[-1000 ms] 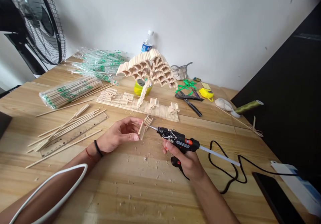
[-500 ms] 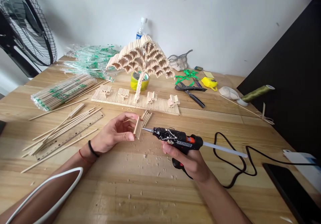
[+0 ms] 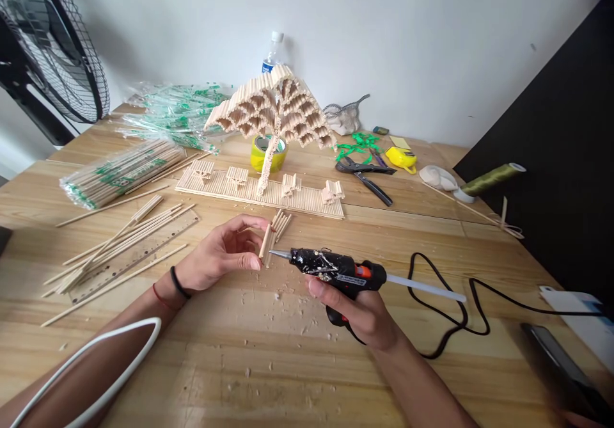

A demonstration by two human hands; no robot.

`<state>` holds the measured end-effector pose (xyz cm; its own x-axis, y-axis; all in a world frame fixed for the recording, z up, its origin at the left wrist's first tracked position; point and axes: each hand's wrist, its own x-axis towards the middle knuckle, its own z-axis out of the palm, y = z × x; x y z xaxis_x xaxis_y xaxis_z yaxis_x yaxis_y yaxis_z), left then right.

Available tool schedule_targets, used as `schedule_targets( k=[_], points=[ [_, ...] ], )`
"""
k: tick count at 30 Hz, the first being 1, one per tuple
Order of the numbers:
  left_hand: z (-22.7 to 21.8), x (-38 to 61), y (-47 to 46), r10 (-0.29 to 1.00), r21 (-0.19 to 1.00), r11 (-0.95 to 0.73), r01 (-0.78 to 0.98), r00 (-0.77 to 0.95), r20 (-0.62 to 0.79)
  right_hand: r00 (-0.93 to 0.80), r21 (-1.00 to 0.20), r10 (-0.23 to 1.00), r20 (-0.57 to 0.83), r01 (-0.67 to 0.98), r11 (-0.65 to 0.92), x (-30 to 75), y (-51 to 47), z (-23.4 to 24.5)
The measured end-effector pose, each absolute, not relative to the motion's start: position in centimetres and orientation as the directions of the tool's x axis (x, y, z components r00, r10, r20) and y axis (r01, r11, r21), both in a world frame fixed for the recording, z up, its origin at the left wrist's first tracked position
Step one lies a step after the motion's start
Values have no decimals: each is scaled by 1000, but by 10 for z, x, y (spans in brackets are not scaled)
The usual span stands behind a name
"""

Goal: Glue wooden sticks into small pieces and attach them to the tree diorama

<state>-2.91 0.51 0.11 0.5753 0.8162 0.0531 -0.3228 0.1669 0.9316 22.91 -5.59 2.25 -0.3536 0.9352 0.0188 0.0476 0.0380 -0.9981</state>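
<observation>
My left hand [image 3: 218, 252] pinches a small piece of short wooden sticks [image 3: 267, 242] between thumb and fingers, just above the table. My right hand [image 3: 357, 309] is wrapped round the grip of a black hot glue gun [image 3: 336, 268], which has glue strings on its body. Its metal nozzle points left, at or very near the stick piece; I cannot tell if they touch. A white glue stick [image 3: 426, 287] juts from its rear. Several loose short sticks [image 3: 283, 224] lie just behind my left hand. Beyond them stands a tree-shaped stick model [image 3: 275, 111] on a stick base [image 3: 307, 204].
Long sticks [image 3: 119, 242] and a clear ruler [image 3: 139, 265] lie at left, near bagged sticks [image 3: 122, 172]. Pliers [image 3: 369, 182], a yellow tape measure [image 3: 401, 159] and a thread spool [image 3: 494, 180] sit at back right. A black cord [image 3: 446, 287] loops near a blurred phone [image 3: 561, 364].
The glue gun has shifted slightly left, its nozzle now nearer the stick piece. At the lower right the phone has moved and is smeared by motion. My left hand keeps its pinch.
</observation>
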Motion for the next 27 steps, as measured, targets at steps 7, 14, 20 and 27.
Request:
schedule_targets(
  k=[7, 14, 20, 27],
  points=[
    [3, -29, 5, 818, 938, 156, -309, 573, 53, -354, -998, 935, 19, 48, 38, 228, -56, 25],
    [3, -29, 4, 819, 939, 149, -309, 571, 58, -369, -995, 929, 35, 74, 67, 226, -56, 29],
    [3, -29, 4, 818, 939, 146, -311, 572, 62, -360, -989, 933, 3, 136, 56, 227, -56, 28],
    [4, -29, 4, 815, 939, 143, -313, 576, 68, -380, -990, 925, 7, 129, 60, 226, -57, 32]
  ],
)
